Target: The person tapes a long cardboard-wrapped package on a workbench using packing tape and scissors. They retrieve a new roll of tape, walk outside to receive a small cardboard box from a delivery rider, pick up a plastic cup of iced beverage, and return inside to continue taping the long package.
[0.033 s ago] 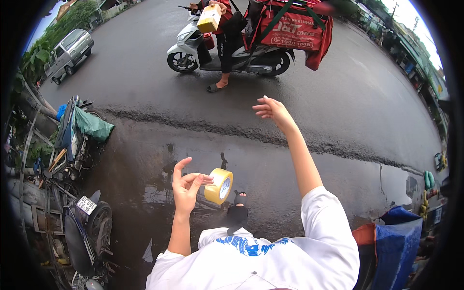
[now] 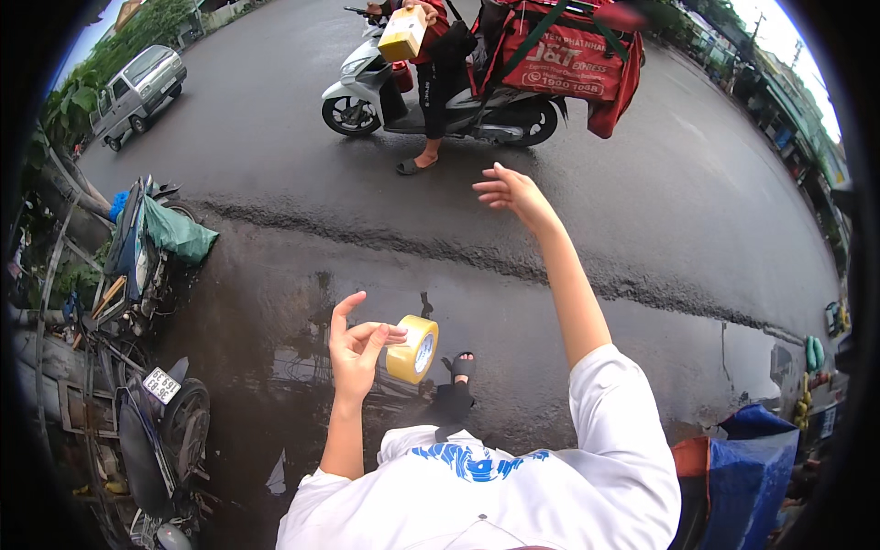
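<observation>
A roll of yellowish packing tape [image 2: 413, 350] hangs on my left hand [image 2: 355, 351], whose middle fingers reach into its core while the index finger sticks up apart. My right hand [image 2: 515, 197] is stretched out ahead toward the road, fingers extended and apart, with nothing in it. Beyond it a person sits astride a white and grey scooter [image 2: 356, 90]. That rider holds out a small yellow and white box [image 2: 402, 35] in one hand, well apart from my right hand.
A large red delivery bag [image 2: 573, 60] sits on the scooter's rear. A grey van [image 2: 137, 96] is on the road at far left. Parked motorbikes [image 2: 147, 449] line the left side. A blue tarp [image 2: 752, 477] covers something at lower right. The pavement [image 2: 275, 261] is wet, with a rough edge.
My right hand has shifted slightly left and up toward the rider. The tape roll has moved slightly left on my left hand's fingers. The box appears slightly further right.
</observation>
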Available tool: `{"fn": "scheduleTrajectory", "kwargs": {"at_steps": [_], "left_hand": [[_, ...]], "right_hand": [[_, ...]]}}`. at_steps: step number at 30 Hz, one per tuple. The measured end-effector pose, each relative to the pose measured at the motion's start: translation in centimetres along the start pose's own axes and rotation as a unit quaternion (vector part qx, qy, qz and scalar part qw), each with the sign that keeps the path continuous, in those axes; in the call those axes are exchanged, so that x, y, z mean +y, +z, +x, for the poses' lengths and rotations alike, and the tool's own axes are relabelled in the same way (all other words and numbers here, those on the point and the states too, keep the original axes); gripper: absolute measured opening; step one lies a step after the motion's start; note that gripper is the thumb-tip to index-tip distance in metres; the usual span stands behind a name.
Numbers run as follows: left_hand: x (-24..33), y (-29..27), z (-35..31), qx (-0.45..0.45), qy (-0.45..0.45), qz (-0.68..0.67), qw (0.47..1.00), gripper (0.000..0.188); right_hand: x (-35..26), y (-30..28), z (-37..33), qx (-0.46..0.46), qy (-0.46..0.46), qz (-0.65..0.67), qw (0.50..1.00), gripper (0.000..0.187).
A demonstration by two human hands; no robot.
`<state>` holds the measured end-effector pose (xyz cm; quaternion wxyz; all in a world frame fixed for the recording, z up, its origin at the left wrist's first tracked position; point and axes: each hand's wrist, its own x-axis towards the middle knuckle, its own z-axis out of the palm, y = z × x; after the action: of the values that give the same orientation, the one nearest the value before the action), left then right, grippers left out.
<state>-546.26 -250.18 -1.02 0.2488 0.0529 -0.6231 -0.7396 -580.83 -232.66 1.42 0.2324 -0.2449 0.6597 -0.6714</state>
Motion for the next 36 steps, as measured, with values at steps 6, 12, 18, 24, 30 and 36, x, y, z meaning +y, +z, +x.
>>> {"fn": "scheduleTrajectory", "kwargs": {"at_steps": [6, 12, 18, 24, 30, 36], "left_hand": [[-9.0, 8.2, 17.8, 0.077, -0.02, 0.123, 0.989, 0.046], [-9.3, 11.9, 30.9, 0.144, -0.012, 0.102, 0.984, 0.045], [-13.5, 14.6, 41.0, 0.283, 0.029, 0.118, 0.951, 0.045], [-16.7, 19.5, 49.7, 0.515, -0.009, 0.202, 0.833, 0.049], [-15.1, 23.6, 50.0, 0.661, 0.043, 0.158, 0.732, 0.044], [-10.8, 28.7, 45.9, 0.753, 0.091, 0.172, 0.629, 0.046]], "right_hand": [[-5.6, -4.0, 27.3, -0.077, 0.035, 0.211, 0.974, 0.108], [-7.1, -3.9, 46.5, -0.069, 0.078, 0.231, 0.967, 0.117], [-4.6, -5.0, 51.5, -0.148, 0.004, 0.346, 0.926, 0.053], [-2.8, -6.8, 49.2, -0.207, 0.027, 0.379, 0.902, 0.054], [-2.1, -4.7, 47.9, -0.296, 0.136, 0.357, 0.875, 0.06], [-4.5, -1.1, 41.2, -0.417, 0.153, 0.358, 0.821, 0.057]]}}
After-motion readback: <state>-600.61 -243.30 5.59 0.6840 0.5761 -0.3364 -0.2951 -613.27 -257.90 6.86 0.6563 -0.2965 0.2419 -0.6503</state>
